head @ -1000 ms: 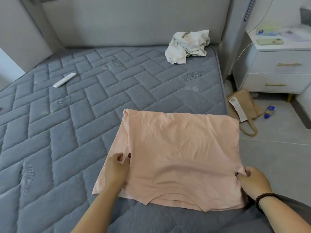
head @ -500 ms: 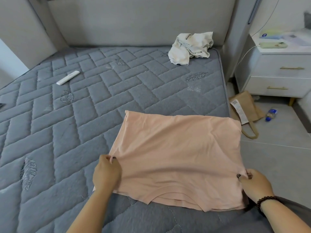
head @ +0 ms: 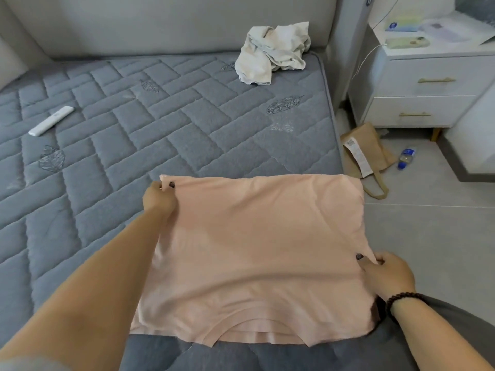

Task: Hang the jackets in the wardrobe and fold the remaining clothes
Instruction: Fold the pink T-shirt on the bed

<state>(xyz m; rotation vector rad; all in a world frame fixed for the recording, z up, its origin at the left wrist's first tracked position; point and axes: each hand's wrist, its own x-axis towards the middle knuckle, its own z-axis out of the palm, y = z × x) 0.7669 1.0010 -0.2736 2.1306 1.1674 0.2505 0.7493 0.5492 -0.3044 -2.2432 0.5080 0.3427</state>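
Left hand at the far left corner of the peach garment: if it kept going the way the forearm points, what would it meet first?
Probably only bare grey quilted mattress beyond the left hand, which pinches the peach garment; depth is uncertain.

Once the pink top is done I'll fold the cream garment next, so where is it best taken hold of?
Judging by its pose, grip the cream garment at the flat flap hanging toward the bed's foot, coming from the near side. The rest is bunched against the headboard, leaving no clear edge for fingers.

Grey quilted mattress (head: 134, 135), beige padded headboard (head: 160, 22) behind. White two-drawer nightstand (head: 428, 87) off bed's right edge, gold handles. Grey tiled floor (head: 434, 236).
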